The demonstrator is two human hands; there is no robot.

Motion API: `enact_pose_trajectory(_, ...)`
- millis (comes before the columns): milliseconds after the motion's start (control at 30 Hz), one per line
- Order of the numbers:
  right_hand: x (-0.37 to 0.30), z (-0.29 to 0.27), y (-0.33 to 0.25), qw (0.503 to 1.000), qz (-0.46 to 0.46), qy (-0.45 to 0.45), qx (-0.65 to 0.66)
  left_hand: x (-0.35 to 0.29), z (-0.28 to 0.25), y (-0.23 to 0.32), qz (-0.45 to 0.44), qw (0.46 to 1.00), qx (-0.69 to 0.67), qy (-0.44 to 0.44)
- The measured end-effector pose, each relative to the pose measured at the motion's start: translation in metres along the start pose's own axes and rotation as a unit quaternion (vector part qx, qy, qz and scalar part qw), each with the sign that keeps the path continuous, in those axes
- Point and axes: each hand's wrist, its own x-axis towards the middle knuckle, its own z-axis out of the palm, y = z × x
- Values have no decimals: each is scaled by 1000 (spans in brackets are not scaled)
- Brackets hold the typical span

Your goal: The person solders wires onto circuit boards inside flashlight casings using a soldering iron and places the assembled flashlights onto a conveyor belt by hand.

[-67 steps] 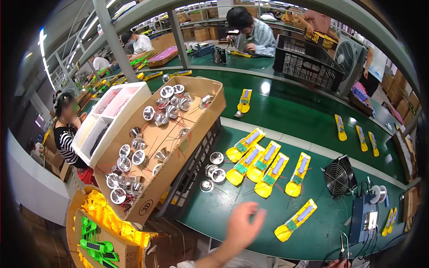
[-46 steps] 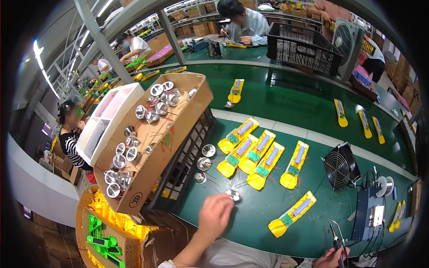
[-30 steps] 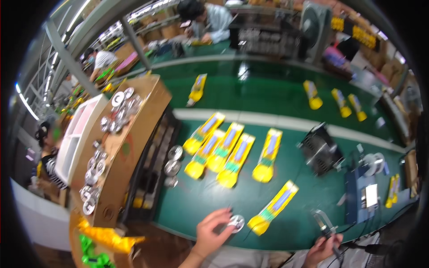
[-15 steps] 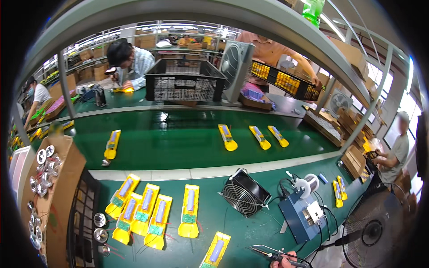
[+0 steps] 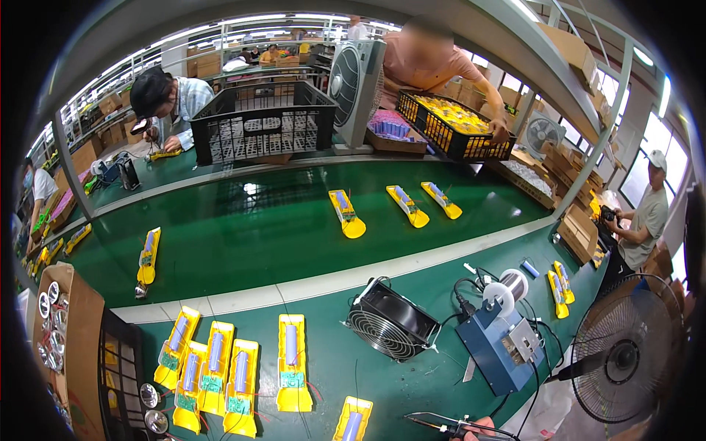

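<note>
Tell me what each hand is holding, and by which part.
The right hand holds a soldering iron by its dark handle, the tip pointing left. The left hand is out of view, so its hold cannot be told.

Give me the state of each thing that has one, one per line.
Right hand: closed around the soldering iron
Soldering iron: held, tip pointing left
Yellow casings on bench: open, cells showing
Cardboard box: open, holding reflectors
Rear-right black basket: filled with yellow parts
Bench fan: cannot tell whether running

Near bench (image 5: 323, 334): 8 yellow casings (image 5: 296, 398), 1 soldering iron (image 5: 450, 424), 1 blue station (image 5: 491, 349), 1 spool (image 5: 513, 284), 1 black box fan (image 5: 390, 320).
</note>
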Motion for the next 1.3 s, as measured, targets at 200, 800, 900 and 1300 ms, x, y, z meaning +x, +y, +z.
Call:
enact_pose_trajectory(200, -12, -1, 17, 972, 127, 18, 197, -3, 0, -6, -27, 1000, 5, 12)
enact_pose_trajectory(800, -3, -3, 17, 985, -121, -15, -123, -4, 4, -15, -22, 997, -29, 64)
enact_pose_trajectory(900, -6, 2, 9, 981, 117, 45, 146, -5, 1, -24, -72, 993, -63, 72)
enact_pose_trajectory(1300, -3, 2, 7, 984, 91, 30, 150, -3, 7, -12, -16, 997, -59, 37)
